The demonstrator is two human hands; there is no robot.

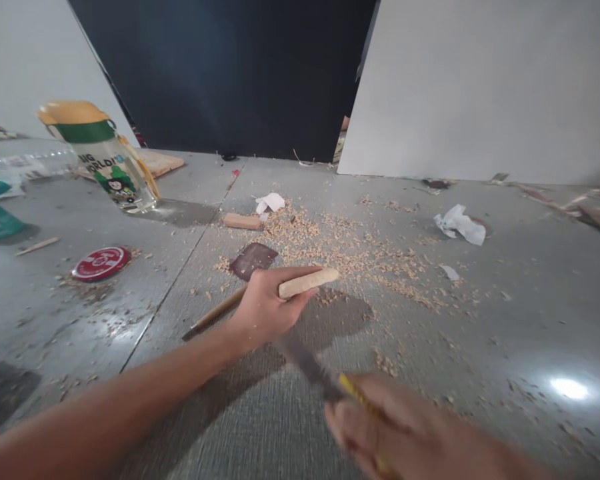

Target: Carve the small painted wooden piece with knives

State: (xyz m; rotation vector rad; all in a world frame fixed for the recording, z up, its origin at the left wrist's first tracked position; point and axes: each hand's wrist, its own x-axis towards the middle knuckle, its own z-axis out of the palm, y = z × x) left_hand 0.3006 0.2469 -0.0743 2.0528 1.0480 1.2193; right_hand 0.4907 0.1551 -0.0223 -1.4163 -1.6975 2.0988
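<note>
The pale wooden piece (309,283) is in the left hand (267,307), above the floor (500,360); its long axis runs left to right, the rounded tip pointing right and slightly away from the person. The left fingers are closed around it. The right hand (405,420), blurred, grips a knife (307,360) with a yellow-edged handle, its blade aimed forward and left at the left hand; whether it touches is unclear. The left hand partly hides a wooden-handled tool (217,312) and a dark brown sheet (253,260). Beyond lie curled, crumbly shavings (350,250), a squared wood block (243,221) and crumpled white paper (461,225). Leftward are a round red lid (101,263) and a clear, yellow-topped bottle (113,160). The grey floor is finely ribbed.
</note>
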